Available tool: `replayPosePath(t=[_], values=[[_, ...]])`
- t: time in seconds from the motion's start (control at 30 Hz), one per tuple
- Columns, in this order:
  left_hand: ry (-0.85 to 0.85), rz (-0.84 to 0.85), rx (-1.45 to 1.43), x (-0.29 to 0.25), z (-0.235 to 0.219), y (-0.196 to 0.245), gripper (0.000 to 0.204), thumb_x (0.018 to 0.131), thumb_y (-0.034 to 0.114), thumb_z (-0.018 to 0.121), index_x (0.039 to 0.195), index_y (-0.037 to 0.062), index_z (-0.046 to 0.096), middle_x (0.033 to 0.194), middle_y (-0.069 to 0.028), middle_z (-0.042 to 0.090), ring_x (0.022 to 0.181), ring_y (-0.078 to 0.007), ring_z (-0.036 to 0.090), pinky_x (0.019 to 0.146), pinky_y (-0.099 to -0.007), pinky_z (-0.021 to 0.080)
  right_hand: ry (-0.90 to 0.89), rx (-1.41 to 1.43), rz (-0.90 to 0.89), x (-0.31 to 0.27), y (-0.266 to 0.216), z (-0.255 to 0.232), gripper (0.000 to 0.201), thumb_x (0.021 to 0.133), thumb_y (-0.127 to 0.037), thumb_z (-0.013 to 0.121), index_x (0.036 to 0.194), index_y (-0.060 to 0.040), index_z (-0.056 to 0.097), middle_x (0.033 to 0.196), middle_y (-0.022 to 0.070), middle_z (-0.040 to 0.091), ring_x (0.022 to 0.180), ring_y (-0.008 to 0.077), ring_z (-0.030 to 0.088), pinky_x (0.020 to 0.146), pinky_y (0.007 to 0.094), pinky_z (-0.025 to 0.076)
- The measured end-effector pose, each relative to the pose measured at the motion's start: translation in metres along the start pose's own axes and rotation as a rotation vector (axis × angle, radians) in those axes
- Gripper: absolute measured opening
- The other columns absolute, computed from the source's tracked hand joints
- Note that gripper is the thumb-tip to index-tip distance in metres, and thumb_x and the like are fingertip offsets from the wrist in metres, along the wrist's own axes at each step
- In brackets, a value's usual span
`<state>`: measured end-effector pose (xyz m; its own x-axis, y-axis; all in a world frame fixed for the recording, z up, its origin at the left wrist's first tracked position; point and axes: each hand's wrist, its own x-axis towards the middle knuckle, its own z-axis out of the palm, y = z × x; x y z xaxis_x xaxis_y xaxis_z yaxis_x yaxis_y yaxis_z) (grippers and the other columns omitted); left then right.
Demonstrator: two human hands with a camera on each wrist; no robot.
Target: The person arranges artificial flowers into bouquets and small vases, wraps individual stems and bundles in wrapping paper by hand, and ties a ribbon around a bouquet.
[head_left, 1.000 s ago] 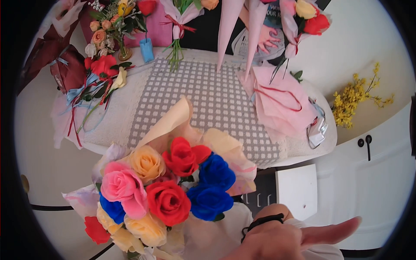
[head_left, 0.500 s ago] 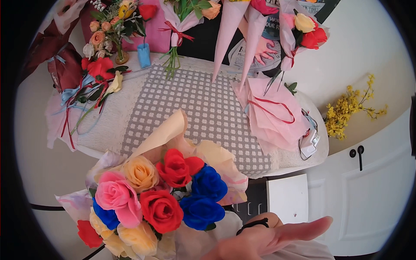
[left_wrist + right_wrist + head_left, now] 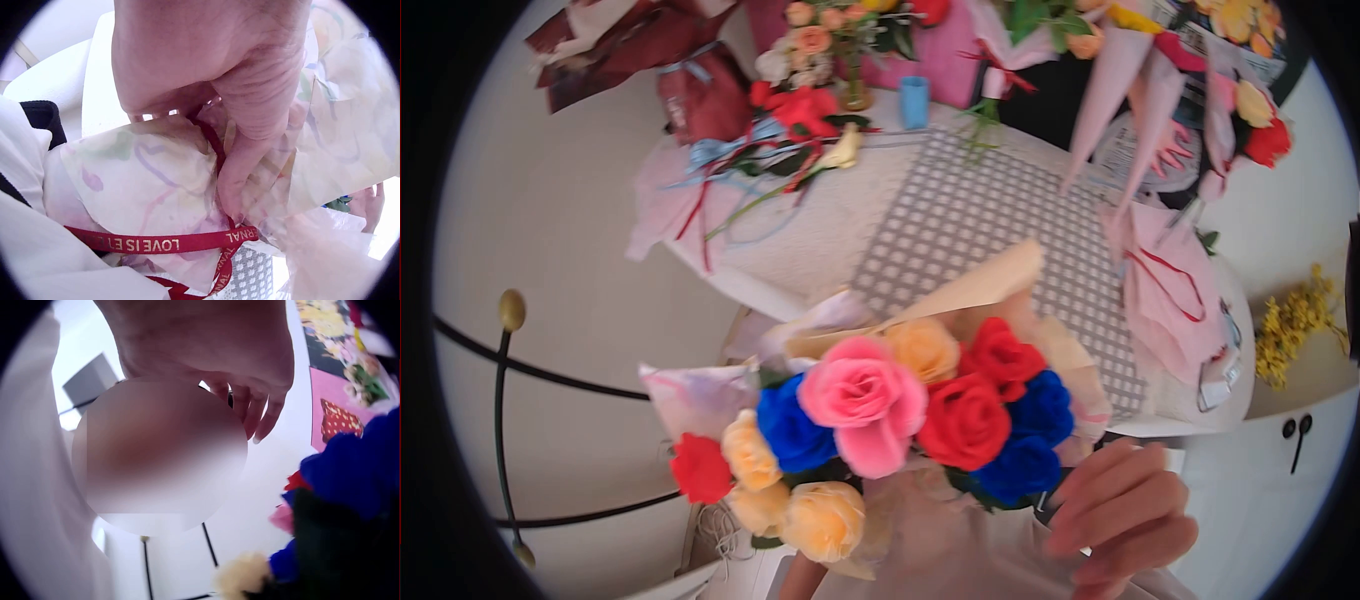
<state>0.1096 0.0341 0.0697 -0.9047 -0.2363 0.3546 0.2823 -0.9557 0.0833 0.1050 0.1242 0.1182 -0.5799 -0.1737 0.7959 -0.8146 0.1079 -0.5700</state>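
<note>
A wrapped bouquet with a pink rose (image 3: pixel 863 400), red, blue and cream roses fills the lower middle of the head view. In the left wrist view my left hand (image 3: pixel 212 81) grips its gathered paper (image 3: pixel 150 181), where a red lettered ribbon (image 3: pixel 156 242) hangs; in the head view that hand is hidden under the flowers. My right hand (image 3: pixel 1122 515) is beside the bouquet's right side, fingers loosely bent and holding nothing. In the right wrist view the right hand (image 3: pixel 212 356) hangs near a blue flower (image 3: pixel 356 462).
Behind the bouquet stands a white table with a grey checked cloth (image 3: pixel 990 200). Red and cream flowers with ribbons lie at its left, pink paper (image 3: pixel 1175 290) at its right. Pink cones (image 3: pixel 1112 85) and a blue holder (image 3: pixel 914 102) are at the back. Yellow blossoms (image 3: pixel 1295 325) stand far right.
The view has swung left, and table items appear farther right. The bouquet has turned somewhat. My right hand has gone from an extended finger to loosely bent fingers beside the flowers.
</note>
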Motion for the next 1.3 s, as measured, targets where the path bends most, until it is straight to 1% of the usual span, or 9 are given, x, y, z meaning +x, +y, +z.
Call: replayPosePath(t=[0.03,0.1,0.13,0.27,0.5,0.57,0.7,0.83,1.3], values=[[-0.008,0.01,0.035,0.003,-0.008,0.002,0.011,0.095,0.007,0.076,0.091,0.0134,0.067,0.121,-0.0137,0.067,0.109,-0.0236,0.071,0.106,-0.037,0.057,-0.001,0.034,-0.006,-0.005,0.003,0.004,0.018,0.102,-0.014,0.067,0.092,-0.0029,0.058,0.086,0.015,0.067,0.065,0.0346,0.065,0.062,0.0442,0.053],[-0.022,0.025,0.085,0.007,-0.019,0.008,0.011,0.095,0.007,0.076,0.092,0.0131,0.067,0.121,-0.0135,0.067,0.109,-0.0234,0.071,0.106,-0.0369,0.057,-0.096,-0.529,-0.096,-0.023,0.003,0.006,0.025,0.091,-0.036,0.08,0.103,-0.0171,0.07,0.112,0.0103,0.074,0.099,0.027,0.068,0.089,0.0492,0.054],[-0.029,0.028,0.104,0.009,-0.024,0.01,0.011,0.095,0.007,0.076,0.092,0.013,0.067,0.121,-0.0134,0.067,0.109,-0.0233,0.071,0.106,-0.0369,0.057,-0.247,-0.602,-0.045,-0.022,-0.004,0.005,0.028,0.087,-0.032,0.082,0.106,-0.0149,0.074,0.118,0.0107,0.075,0.111,0.0279,0.067,0.098,0.0474,0.052],[-0.054,0.024,0.17,0.012,-0.045,0.017,0.01,0.095,0.007,0.075,0.094,0.0125,0.067,0.121,-0.0131,0.067,0.109,-0.023,0.071,0.105,-0.0367,0.057,-0.481,-0.84,0.041,-0.01,0.001,0.025,0.039,0.079,-0.031,0.087,0.113,-0.015,0.077,0.13,0.0128,0.072,0.119,0.0307,0.065,0.103,0.0476,0.051],[-0.087,-0.06,0.215,0.011,-0.075,0.013,0.01,0.095,0.006,0.075,0.097,0.0116,0.067,0.121,-0.0126,0.067,0.11,-0.0224,0.07,0.105,-0.0364,0.057,-0.498,-0.855,0.002,-0.021,0.007,0.014,0.039,0.079,-0.033,0.088,0.113,-0.0183,0.077,0.133,0.0129,0.069,0.126,0.0321,0.06,0.107,0.0517,0.047],[-0.093,-0.096,0.221,0.009,-0.082,0.01,0.01,0.095,0.006,0.075,0.097,0.0113,0.067,0.121,-0.0125,0.067,0.11,-0.0222,0.07,0.104,-0.0363,0.057,-0.246,-0.834,0.045,-0.028,0.002,0.009,0.033,0.084,-0.029,0.085,0.115,-0.0247,0.076,0.132,0.0106,0.071,0.124,0.0282,0.063,0.109,0.0464,0.047],[-0.111,-0.157,0.228,0.005,-0.095,0.001,0.011,0.095,0.006,0.075,0.099,0.0108,0.067,0.121,-0.0122,0.067,0.11,-0.0219,0.07,0.104,-0.0362,0.057,-0.289,-0.871,0.188,-0.043,0.007,-0.001,0.055,0.079,-0.038,0.089,0.13,-0.0262,0.07,0.144,0.0158,0.063,0.133,0.035,0.056,0.113,0.0507,0.043],[-0.139,-0.22,0.238,0.001,-0.108,-0.007,0.011,0.095,0.006,0.075,0.1,0.0103,0.066,0.121,-0.0119,0.067,0.11,-0.0215,0.07,0.104,-0.036,0.057,-0.333,-0.842,0.254,-0.045,0.008,-0.004,0.076,0.073,-0.044,0.093,0.14,-0.0208,0.065,0.15,0.0206,0.058,0.137,0.0396,0.051,0.113,0.0562,0.042],[-0.248,-0.323,0.358,0.007,-0.148,-0.01,0.015,0.094,0.005,0.075,0.106,0.0085,0.066,0.121,-0.0108,0.068,0.11,-0.0203,0.069,0.102,-0.0354,0.056,-0.332,-0.75,0.15,-0.015,0.004,0.007,0.09,0.072,-0.054,0.091,0.145,-0.0121,0.06,0.155,0.0243,0.05,0.137,0.0442,0.051,0.114,0.0579,0.043]])
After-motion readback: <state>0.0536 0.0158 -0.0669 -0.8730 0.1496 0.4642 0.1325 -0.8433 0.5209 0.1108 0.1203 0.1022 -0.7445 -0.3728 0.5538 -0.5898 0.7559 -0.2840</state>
